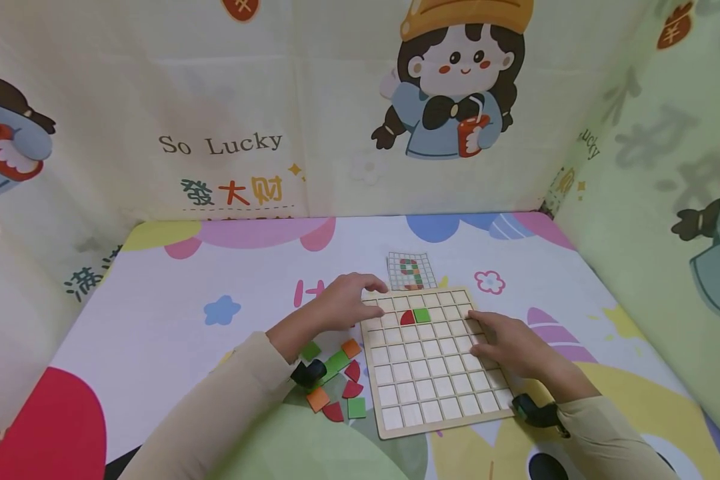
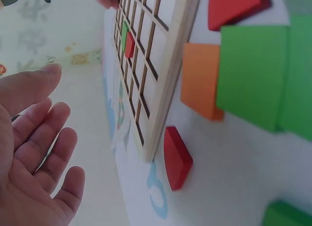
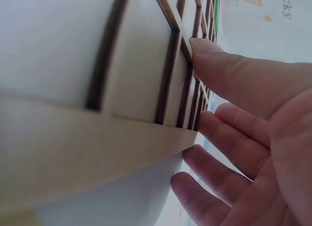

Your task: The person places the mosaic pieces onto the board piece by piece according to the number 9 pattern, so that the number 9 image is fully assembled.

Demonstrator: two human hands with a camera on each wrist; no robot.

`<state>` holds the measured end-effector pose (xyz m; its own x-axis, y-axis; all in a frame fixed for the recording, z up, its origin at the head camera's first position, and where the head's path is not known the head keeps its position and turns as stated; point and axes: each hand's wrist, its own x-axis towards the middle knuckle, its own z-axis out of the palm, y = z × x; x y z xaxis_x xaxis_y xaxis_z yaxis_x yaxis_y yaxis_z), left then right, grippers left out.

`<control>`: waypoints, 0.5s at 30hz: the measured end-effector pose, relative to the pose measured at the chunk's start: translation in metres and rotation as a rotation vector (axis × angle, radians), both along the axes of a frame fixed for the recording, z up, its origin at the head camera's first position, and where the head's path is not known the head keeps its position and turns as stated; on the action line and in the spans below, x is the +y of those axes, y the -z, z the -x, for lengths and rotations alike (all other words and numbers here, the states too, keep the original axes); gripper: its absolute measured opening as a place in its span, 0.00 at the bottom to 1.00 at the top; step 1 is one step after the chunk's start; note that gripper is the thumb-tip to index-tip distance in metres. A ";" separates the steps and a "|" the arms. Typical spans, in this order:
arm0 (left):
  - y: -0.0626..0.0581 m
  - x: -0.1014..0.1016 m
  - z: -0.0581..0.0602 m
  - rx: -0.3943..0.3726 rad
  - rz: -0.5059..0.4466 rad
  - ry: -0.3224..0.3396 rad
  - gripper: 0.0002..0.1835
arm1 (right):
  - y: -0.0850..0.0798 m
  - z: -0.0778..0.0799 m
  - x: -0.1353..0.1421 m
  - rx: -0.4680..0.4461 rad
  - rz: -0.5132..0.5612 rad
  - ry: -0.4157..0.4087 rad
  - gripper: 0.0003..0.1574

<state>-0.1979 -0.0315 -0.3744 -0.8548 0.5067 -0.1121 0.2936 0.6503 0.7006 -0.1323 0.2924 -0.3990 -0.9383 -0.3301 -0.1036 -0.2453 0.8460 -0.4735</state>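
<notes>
Lying on the patterned mat, the grid board is flanked around eight o'clock by loose red, green and orange pieces, partly screened by the left sleeve. Just beyond its far rim, towards twelve, a pattern card is placed. A red quarter-round and green square are seated side by side towards eleven. The left hand is held open and unladen at ten; the right hand, loosely extended, is rested against the rim at two. The board's sides are angled just short of twelve; which axis is longer cannot be told. "So Lucky" and "發大财" are printed on the backdrop towards ten.
</notes>
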 end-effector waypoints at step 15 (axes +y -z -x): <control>0.016 -0.028 -0.002 -0.087 0.038 -0.030 0.23 | 0.001 0.000 0.002 0.014 0.012 -0.009 0.40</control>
<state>-0.1956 -0.0596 -0.3904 -0.8560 0.4747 -0.2048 0.2126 0.6844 0.6974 -0.1319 0.2942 -0.4002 -0.9364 -0.3400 -0.0867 -0.2599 0.8380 -0.4799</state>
